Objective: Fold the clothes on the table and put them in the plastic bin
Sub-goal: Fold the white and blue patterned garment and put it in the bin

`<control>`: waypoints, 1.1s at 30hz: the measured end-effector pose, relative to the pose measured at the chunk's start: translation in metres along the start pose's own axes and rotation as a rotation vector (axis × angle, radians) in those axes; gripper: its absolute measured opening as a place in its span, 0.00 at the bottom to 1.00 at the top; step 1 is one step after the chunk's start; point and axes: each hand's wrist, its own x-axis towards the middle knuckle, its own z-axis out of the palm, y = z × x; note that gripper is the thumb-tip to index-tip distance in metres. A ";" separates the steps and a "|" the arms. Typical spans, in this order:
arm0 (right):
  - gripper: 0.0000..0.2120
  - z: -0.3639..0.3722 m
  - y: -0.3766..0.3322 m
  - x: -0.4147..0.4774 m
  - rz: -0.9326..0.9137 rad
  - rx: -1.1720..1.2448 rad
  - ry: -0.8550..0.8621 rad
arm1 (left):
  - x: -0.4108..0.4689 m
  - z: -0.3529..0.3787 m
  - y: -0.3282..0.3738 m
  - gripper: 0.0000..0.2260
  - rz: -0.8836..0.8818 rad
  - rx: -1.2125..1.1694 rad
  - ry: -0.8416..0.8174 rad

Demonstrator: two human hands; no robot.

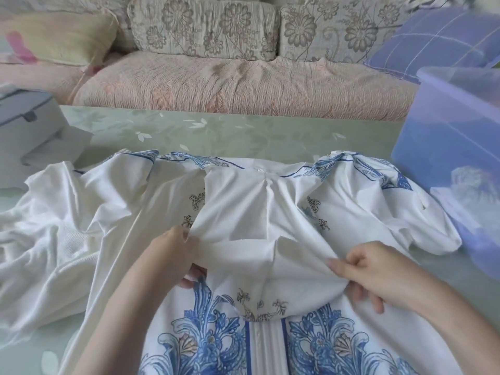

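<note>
Blue-printed garment (259,212), beside one plain white garment (48,226), is pinched by left hand (173,255) and right hand (370,272).

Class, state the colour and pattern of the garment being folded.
White garment with blue floral scroll print, seen in the head view.

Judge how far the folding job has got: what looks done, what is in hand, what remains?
Done: pale cloth shows through the plastic bin, so something seems packed. In hand: the left hand and right hand both grip the blue-printed garment, spread unfolded on the table. Left: folding it, the crumpled white garment beside it, and binning both.
</note>
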 end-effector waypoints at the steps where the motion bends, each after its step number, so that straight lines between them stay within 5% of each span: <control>1: 0.26 -0.003 0.001 0.002 -0.006 0.000 0.083 | -0.002 0.002 0.003 0.12 0.008 0.000 0.023; 7: 0.24 0.000 -0.013 -0.003 -0.171 0.172 0.265 | -0.017 0.020 0.012 0.25 0.050 0.149 -0.002; 13: 0.25 0.022 -0.036 -0.040 -0.569 -0.073 0.340 | -0.021 0.010 0.004 0.28 0.017 -0.060 -0.236; 15: 0.22 0.034 -0.042 -0.047 -0.678 -0.178 0.240 | -0.020 0.009 0.003 0.18 -0.007 -0.063 -0.209; 18: 0.17 0.068 -0.042 -0.047 -0.738 -0.357 0.250 | -0.011 0.013 0.006 0.26 0.004 -0.011 -0.060; 24: 0.21 0.088 -0.049 -0.038 -0.575 -0.303 0.460 | -0.006 0.021 -0.001 0.13 0.459 0.309 0.358; 30: 0.17 0.097 -0.049 -0.039 -0.643 -0.292 0.408 | 0.002 0.051 0.001 0.17 0.755 0.483 -0.008; 33: 0.12 0.079 -0.046 -0.049 -0.699 -0.223 0.262 | 0.007 0.057 -0.006 0.18 0.808 0.567 -0.054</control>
